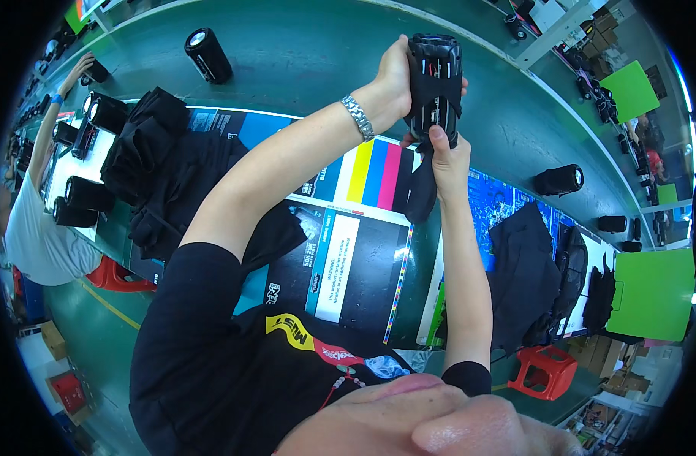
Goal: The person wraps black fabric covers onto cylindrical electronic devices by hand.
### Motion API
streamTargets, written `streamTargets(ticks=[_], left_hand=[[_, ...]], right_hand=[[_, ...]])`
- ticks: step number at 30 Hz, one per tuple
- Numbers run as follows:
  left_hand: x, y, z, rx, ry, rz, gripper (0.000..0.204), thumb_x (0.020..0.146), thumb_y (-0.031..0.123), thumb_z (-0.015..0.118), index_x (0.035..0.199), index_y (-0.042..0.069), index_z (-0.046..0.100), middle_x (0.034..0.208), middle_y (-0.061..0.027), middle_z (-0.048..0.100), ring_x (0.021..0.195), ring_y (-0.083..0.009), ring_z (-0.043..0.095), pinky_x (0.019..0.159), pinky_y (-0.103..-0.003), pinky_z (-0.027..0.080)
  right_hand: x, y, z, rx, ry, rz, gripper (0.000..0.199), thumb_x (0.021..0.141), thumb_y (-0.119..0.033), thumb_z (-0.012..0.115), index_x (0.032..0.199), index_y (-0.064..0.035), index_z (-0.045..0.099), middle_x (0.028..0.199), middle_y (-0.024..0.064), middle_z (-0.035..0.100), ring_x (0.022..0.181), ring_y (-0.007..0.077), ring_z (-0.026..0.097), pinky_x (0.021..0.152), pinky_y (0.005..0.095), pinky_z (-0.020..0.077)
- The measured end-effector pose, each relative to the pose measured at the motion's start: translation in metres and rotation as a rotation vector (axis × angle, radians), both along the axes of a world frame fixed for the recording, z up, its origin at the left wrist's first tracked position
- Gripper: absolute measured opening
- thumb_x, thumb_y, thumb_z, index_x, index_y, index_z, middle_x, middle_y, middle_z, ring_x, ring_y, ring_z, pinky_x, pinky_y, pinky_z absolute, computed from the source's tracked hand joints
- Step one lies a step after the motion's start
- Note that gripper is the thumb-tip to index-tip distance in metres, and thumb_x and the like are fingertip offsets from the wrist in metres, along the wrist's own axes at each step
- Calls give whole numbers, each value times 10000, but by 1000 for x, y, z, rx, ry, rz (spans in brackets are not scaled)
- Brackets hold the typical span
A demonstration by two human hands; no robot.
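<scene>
left hand point(393, 80): raised, grip closed | right hand point(448, 156): raised, grip closed

Printed sheets point(367, 228) with coloured stripes are spread on the green table point(310, 53); cardboard boxes point(55, 340) are seen on the floor.

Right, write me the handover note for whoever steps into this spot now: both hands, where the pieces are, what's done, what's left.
Left hand: grips the black cylindrical unit from its left side, raised above the green bench.
Right hand: holds the unit's lower end, where a black fabric sleeve hangs down.
Done: sleeve hangs at the bottom end only; the ribbed body is bare.
Left: the body remains uncovered.
Nearby: more black sleeves piled at left and right; other black cylinders lie on the bench.
</scene>
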State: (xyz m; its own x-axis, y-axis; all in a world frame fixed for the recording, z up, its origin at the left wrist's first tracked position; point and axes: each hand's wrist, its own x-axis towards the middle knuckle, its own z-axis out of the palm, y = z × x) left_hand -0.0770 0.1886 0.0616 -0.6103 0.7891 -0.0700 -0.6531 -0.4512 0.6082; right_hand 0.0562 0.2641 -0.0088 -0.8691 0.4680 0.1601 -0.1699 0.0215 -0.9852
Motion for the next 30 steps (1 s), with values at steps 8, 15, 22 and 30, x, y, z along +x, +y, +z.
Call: streamTargets(ticks=[8,15,22,30], left_hand=[[-14,-7,-32,12,-268,17,615,947,387,154,1080,-14,600,981,-237,644,936,-369,630,836,-497,522],[-63,-38,-86,-378,-291,210,634,994,490,206,1395,28,371,1386,-131,472,1296,-221,411,1088,-365,249],[-73,-36,-53,-312,431,298,483,916,398,591,1250,50,569,1123,-60,646,1041,-111,566,888,-248,402],[-109,-16,-38,-762,833,-162,388,846,316,694,1036,-22,690,996,-101,679,859,-139,600,739,-259,471]], right_hand=[[-3,-10,12,-132,-138,95,599,829,-519,670,972,62,630,799,138,679,707,192,675,633,269,516],[-38,26,48,953,26,-310,623,658,-319,829,1135,19,613,994,157,636,925,265,636,817,350,492],[-67,19,49,897,-37,-161,595,633,-237,837,1138,-42,590,1053,133,610,1008,273,608,865,371,489],[-78,26,21,666,-122,-238,568,671,-299,836,1084,-27,557,1064,128,611,1000,278,599,876,346,467]])
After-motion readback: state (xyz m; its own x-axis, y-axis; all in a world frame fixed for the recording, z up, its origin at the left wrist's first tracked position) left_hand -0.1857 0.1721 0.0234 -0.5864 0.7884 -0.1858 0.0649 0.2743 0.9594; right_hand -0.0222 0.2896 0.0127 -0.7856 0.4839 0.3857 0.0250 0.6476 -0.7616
